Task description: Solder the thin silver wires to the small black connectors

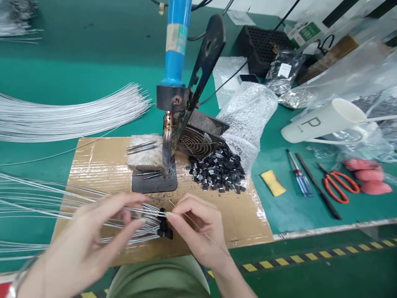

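My left hand, slightly blurred, is over the white wires, thumb and forefinger apart. Some of the wires run behind its fingers towards small black connectors clustered at their right ends. My right hand is closed, thumb against forefinger. A thin wire, which looks like solder, passes through its fingers, and a short tip sticks out to the upper left. The right thumb tip meets the end of a white wire beside the black connectors. Above both hands, a blue-handled soldering iron points down in its holder.
Cardboard covers the work area. Loose black connectors lie piled by a small fan. A long white wire bundle rests at left. To the right are a yellow sponge, a screwdriver, orange-handled pliers and a white cup.
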`<control>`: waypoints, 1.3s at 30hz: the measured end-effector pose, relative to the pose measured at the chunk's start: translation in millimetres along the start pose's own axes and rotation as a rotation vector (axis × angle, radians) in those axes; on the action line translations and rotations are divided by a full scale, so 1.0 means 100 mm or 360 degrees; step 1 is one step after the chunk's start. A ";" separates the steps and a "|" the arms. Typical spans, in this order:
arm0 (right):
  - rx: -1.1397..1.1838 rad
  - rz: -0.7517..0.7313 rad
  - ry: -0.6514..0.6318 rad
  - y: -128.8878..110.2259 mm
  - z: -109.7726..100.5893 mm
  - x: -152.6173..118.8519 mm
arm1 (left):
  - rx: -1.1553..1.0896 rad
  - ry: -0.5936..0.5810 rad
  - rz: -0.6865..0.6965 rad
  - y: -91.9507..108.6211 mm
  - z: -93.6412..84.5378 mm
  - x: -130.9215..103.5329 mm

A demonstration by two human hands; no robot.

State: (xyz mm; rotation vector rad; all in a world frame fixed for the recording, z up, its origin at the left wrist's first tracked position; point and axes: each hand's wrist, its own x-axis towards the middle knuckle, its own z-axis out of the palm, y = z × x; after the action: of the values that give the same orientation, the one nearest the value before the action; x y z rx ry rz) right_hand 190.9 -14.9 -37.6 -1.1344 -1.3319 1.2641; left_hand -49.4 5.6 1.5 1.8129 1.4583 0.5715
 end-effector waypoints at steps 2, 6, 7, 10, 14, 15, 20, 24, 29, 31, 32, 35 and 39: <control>-0.0033 -0.0015 0.0005 0.01 0.01 -0.01 | -0.0011 -0.0036 0.0067 0.13 0.18 -0.01; -0.0020 -0.0030 0.0039 0.03 0.03 -0.03 | -0.0140 -0.0160 -0.0012 0.24 0.38 0.06; -0.0007 -0.0010 0.0052 0.04 0.04 -0.04 | -0.0206 -0.0182 -0.0052 0.25 0.39 0.08; 0.0161 0.0156 0.0222 0.09 0.04 -0.04 | -0.0433 -0.0200 -0.0199 0.28 0.37 0.15; 0.0742 0.0263 0.0373 0.15 -0.02 -0.03 | -0.0586 -0.0163 -0.0361 0.30 0.33 0.19; 0.0865 0.0265 0.0323 0.16 -0.04 -0.03 | -0.0591 -0.0158 -0.0376 0.29 0.33 0.19; 0.0896 0.0356 0.0285 0.17 0.01 -0.03 | -0.0537 -0.0129 -0.0408 0.25 0.34 0.17; 0.0695 0.0361 0.0335 0.10 0.14 -0.03 | -0.0520 -0.0121 -0.0466 0.26 0.34 0.13; 0.0715 0.0409 0.0290 0.07 0.19 -0.02 | -0.0542 -0.0011 -0.0403 0.28 0.36 0.11; 0.0795 0.0428 0.0313 0.08 0.20 -0.02 | -0.0573 0.0026 -0.0373 0.29 0.37 0.11; 0.0843 0.0431 0.0319 0.09 0.21 -0.02 | -0.0581 0.0044 -0.0363 0.29 0.38 0.11; 0.0955 0.0432 0.0313 0.10 0.22 -0.02 | -0.0548 0.0098 -0.0341 0.29 0.39 0.12; 0.1011 0.0503 0.0270 0.08 0.22 -0.01 | -0.0466 0.0146 -0.0320 0.32 0.41 0.14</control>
State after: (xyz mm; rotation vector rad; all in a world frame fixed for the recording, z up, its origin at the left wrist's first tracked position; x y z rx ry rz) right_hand 169.2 -18.0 -46.1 -0.9780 -0.5612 1.6233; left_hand 4.5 5.2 -2.0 1.4127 1.5082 0.7310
